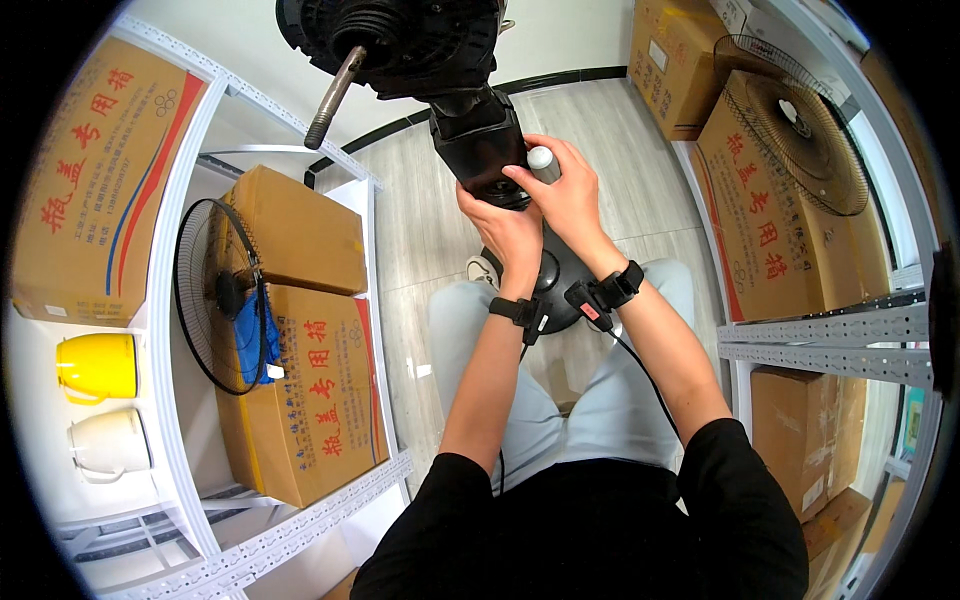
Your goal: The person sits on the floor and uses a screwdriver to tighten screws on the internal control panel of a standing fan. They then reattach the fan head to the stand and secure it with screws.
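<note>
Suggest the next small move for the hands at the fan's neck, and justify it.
Probably press the white-handled tool further in with the right hand, since its tip meets the black fan neck while the left hand braces the neck from below.

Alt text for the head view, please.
Both hands, left hand and right hand, grip the black fan motor housing; the right hand also holds a white cylinder. Cardboard boxes fill the metal shelves on either side.

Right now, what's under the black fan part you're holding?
Under the fan part sit both hands, a round black base, grey-trousered knees and wood floor. The hands cover the joint itself.
</note>
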Motion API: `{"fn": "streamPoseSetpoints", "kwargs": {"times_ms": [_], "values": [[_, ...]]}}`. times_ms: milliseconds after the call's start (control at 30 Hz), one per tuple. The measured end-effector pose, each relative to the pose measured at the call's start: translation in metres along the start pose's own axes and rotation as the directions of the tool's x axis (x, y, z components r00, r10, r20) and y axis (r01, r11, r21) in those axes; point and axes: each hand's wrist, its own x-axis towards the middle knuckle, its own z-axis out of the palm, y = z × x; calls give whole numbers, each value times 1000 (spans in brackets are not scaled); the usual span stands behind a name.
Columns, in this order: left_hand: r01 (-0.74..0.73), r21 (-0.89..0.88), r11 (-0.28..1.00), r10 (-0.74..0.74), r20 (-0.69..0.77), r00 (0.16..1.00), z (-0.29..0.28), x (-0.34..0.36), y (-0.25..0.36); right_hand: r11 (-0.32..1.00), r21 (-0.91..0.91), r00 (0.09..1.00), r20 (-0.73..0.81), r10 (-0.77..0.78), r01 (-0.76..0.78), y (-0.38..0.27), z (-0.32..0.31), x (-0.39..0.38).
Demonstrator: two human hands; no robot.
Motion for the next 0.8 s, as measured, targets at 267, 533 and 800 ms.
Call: {"fn": "streamPoseSetpoints", "kwargs": {"times_ms": [267,533,800], "values": [[15,63,998,-14,-26,1000,4,3,1,1000,-28,999,-36,11,-12,1,5,1],[2,82,997,2,-51,999,5,6,-1,999,-21,999,-23,38,-38,1,5,3],[-8,35,999,10,-53,999,10,9,-7,999,-1,998,-54,33,-34,7,8,10]]}}
